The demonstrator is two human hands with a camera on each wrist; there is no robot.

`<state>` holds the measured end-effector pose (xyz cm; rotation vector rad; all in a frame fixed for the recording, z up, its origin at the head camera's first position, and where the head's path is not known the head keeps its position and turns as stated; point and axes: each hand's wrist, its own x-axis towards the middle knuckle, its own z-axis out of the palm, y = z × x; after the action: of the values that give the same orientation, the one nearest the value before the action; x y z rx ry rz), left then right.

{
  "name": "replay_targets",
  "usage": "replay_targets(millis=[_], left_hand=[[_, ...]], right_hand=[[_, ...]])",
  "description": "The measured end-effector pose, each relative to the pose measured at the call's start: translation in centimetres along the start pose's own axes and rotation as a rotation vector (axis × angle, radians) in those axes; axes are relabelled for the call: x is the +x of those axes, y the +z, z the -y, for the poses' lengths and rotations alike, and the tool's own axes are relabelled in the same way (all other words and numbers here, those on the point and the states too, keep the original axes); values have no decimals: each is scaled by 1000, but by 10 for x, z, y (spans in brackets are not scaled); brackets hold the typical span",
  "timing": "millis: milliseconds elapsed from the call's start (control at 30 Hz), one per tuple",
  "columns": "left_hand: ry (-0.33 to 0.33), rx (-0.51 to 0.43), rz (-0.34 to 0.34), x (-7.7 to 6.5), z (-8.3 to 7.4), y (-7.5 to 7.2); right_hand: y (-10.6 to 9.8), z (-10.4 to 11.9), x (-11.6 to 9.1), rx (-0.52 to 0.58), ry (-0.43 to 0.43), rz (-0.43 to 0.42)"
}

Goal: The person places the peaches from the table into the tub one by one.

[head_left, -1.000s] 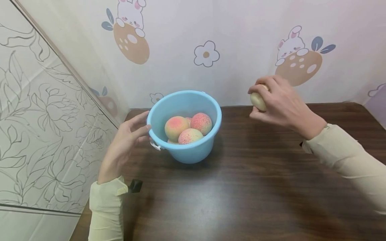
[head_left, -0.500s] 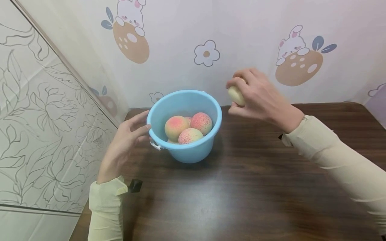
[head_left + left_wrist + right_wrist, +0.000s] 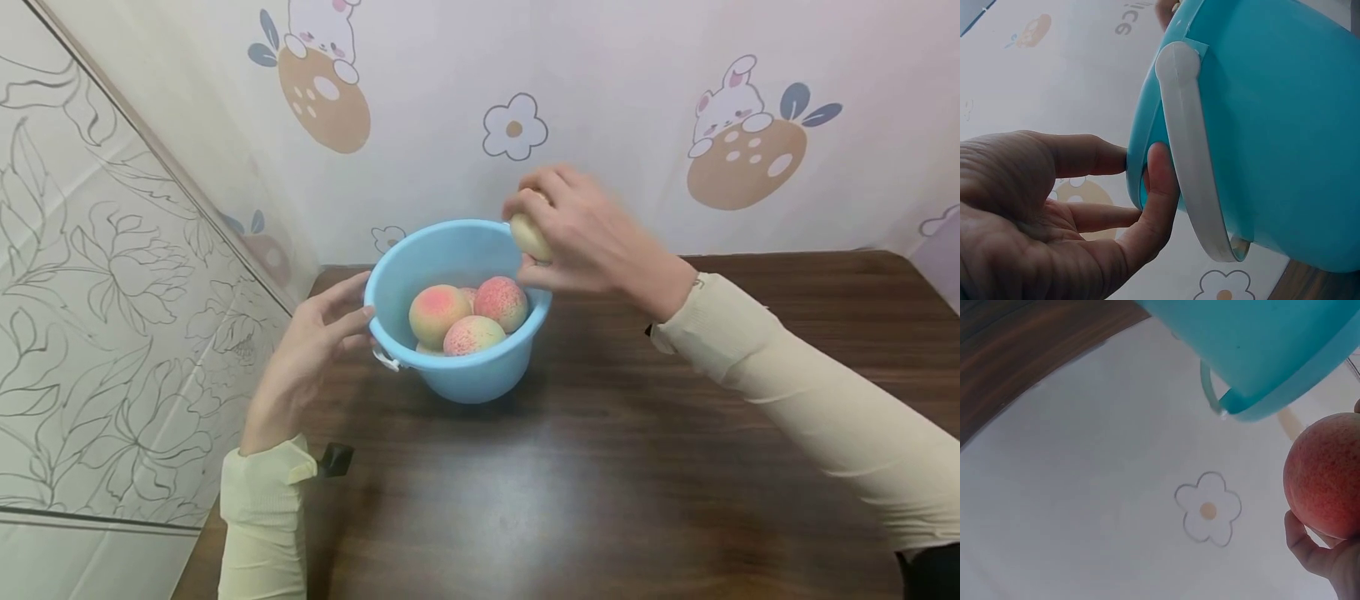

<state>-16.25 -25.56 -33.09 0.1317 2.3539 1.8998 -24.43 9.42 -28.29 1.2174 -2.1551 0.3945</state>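
A light blue bucket stands on the table with several pink and yellow peaches inside. My left hand grips its left rim; the left wrist view shows the fingers around the rim beside the bucket's white handle. My right hand holds another peach at the bucket's right rim, higher than the peaches inside. Its pale side faces the head camera, while the right wrist view shows this held peach as red. The bucket's bottom is hidden by the fruit.
The dark brown wooden table reaches back to a wall printed with rabbits and flowers. A white panel with drawn flowers stands close along the left side.
My right hand has carried its peach leftward, from well right of the bucket to the bucket's right rim. My left hand and the bucket have stayed in place.
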Motion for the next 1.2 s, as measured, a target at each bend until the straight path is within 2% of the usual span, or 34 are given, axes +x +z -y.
replay_targets(millis=[200,400,700,933,1200], left_hand=[[-5,1,1,-1,-1,0],[-5,5,4,0,1,0],[-3,-4,2,0,0,-1],[-2,-3,1,1,-1,-1],[-4,-2,1,1,1,-2]], right_hand=[[13,7,12,69,18,57],[32,15,20,129,57,150],[46,19,27,165,154,292],[49,19,33,148,158,369],[52,22,34,51,100,456]])
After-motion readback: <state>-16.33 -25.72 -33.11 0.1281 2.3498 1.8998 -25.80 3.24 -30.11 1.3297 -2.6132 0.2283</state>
